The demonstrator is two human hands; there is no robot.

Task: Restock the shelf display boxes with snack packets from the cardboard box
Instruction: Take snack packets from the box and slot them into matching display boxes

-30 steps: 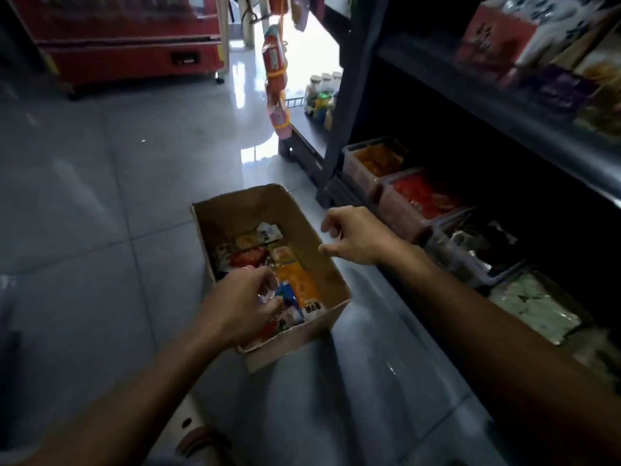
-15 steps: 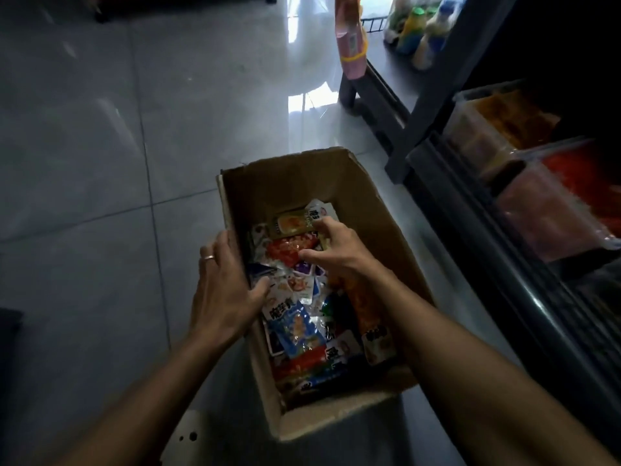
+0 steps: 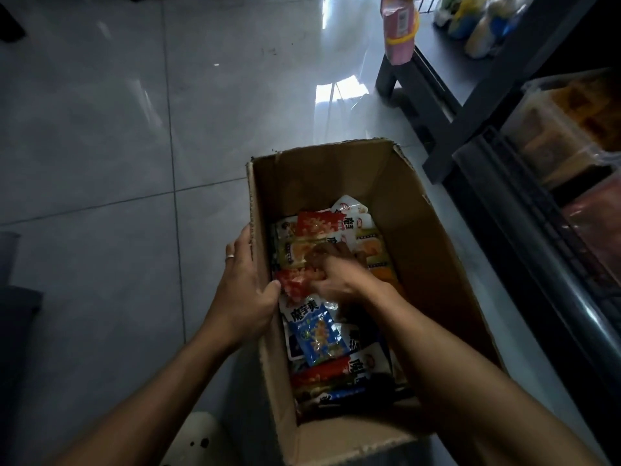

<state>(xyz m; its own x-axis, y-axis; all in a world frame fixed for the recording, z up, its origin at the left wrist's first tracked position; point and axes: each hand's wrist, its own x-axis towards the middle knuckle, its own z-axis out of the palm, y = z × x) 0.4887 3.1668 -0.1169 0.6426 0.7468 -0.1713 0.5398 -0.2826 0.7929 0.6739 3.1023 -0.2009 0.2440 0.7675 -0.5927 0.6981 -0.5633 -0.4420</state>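
Reaching deeper since a moment ago, the right hand digs blurred fingers among the snack packets, grasp unclear; the left hand grips the cardboard box wall, so picking has begun.

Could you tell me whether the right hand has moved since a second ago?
Yes. The right hand has gone from above the box's right wall down among the packets inside.

Head camera looks steeply down, close above the cardboard box on floor.
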